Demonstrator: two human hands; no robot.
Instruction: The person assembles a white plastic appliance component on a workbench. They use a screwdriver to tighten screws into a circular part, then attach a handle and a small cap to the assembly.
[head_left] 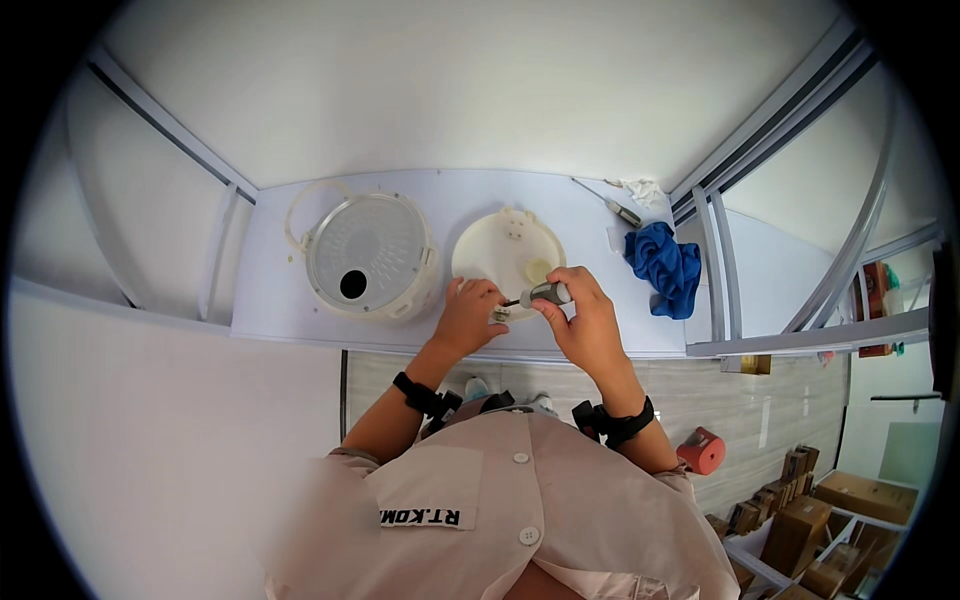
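My right hand [583,322] is closed around the grey and white handle of a screwdriver [547,294]. The screwdriver's dark shaft points left, toward a small pale fitting [500,314] at the near edge of a round white lid [480,246]. My left hand [469,318] grips the lid's near left edge, with fingers and thumb around the fitting. Exactly where the screwdriver tip meets the fitting is too small to tell. The lid lies on the white table with a hinge-like part at its far edge and a yellowish round spot inside.
Left of the lid stands a white round cooker body [366,256] with a perforated grey plate, a dark round hole and a handle. A second screwdriver [610,203], a blue cloth [663,268] and crumpled white paper [643,192] lie at the right. Metal posts [716,262] border the table.
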